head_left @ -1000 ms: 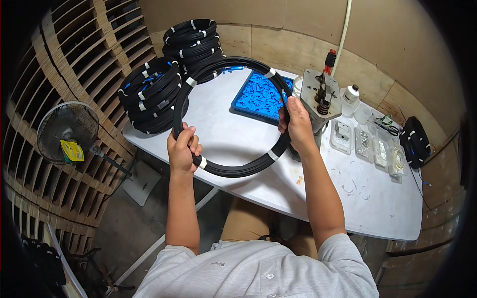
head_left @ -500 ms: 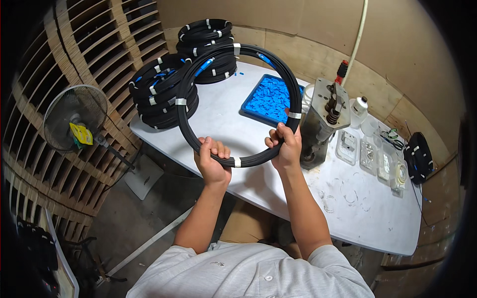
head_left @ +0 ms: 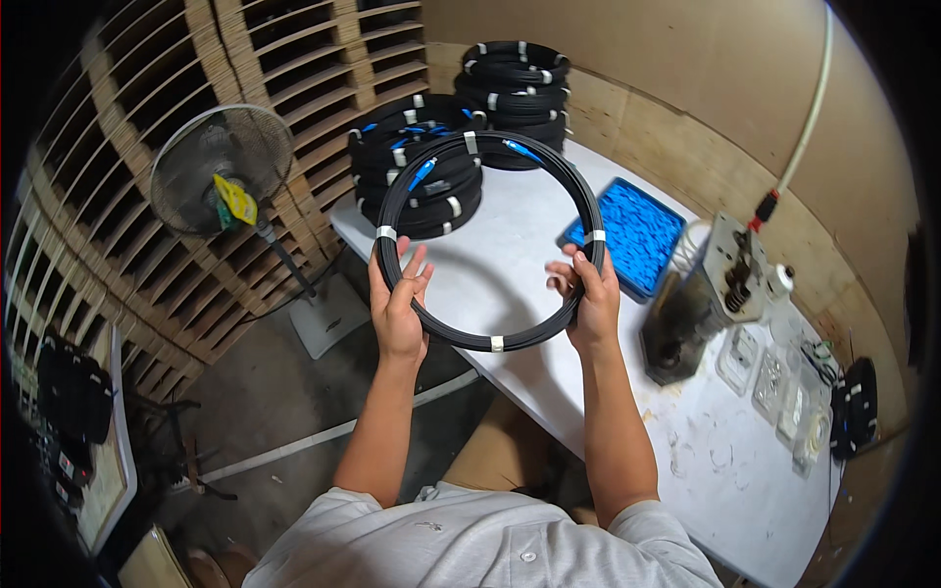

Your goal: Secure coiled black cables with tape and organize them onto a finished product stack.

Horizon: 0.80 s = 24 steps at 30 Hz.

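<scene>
Between my two hands I hold up a black cable coil (head_left: 459, 336), bound at several spots with white tape. Two blue connectors show on the upper part of its ring, one being the left connector (head_left: 421, 174). My left hand (head_left: 400, 304) grips the coil's lower left side, thumb in front and fingers partly spread inside the ring. On the lower right side, my right hand (head_left: 593, 294) grips it the same way, its fingertips slightly blurred. The coil hangs over the near edge of the white table (head_left: 490, 225).
Stacked black coils (head_left: 421, 211) stand at the back left, with another stack (head_left: 515, 98) behind. A blue tray (head_left: 637, 235) holds small blue pieces. Rightward are a metal press (head_left: 701, 304), a white bottle (head_left: 779, 282) and clear containers (head_left: 769, 382). A standing fan (head_left: 223, 167) is at left.
The view has turned to the right of the fan and table, which now sit differently in the picture. My hands have slid up the coil's sides, and their fingers have loosened somewhat.
</scene>
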Tool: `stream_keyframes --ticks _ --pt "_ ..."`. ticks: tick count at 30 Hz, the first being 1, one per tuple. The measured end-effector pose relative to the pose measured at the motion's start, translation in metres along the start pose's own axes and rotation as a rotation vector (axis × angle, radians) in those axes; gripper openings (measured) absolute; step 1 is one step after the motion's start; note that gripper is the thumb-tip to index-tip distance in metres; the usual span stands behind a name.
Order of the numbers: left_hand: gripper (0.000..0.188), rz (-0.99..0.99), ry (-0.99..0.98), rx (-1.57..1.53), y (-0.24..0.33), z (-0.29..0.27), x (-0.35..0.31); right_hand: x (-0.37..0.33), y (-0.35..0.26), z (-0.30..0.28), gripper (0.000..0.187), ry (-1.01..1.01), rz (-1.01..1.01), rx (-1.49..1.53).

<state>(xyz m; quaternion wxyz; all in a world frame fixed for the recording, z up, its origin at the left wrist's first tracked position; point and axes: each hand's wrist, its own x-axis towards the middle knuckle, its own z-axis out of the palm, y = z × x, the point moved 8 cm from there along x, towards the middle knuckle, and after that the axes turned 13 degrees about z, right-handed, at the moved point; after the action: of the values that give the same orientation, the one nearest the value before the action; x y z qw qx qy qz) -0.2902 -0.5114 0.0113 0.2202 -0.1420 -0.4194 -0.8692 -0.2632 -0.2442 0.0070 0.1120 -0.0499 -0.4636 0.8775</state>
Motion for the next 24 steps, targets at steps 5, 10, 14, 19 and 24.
stream_keyframes --ticks 5,10,14,19,24 --pt "0.079 0.113 -0.022 0.120 0.021 -0.018 0.029 0.029 0.009 0.033 0.059 -0.139 -0.086 -0.022" --pt "0.079 0.141 0.073 0.121 0.031 -0.031 0.079 0.076 0.008 0.073 0.078 -0.290 -0.217 -0.144" --pt "0.075 0.098 0.126 0.203 0.028 -0.025 0.129 0.127 -0.002 0.100 0.068 -0.260 -0.262 -0.264" --pt "0.074 0.153 0.078 0.271 0.015 -0.027 0.211 0.196 -0.012 0.136 0.060 -0.242 -0.279 -0.237" --pt "0.073 0.070 0.066 0.435 0.006 -0.016 0.273 0.261 -0.023 0.162 0.066 -0.172 -0.237 -0.303"
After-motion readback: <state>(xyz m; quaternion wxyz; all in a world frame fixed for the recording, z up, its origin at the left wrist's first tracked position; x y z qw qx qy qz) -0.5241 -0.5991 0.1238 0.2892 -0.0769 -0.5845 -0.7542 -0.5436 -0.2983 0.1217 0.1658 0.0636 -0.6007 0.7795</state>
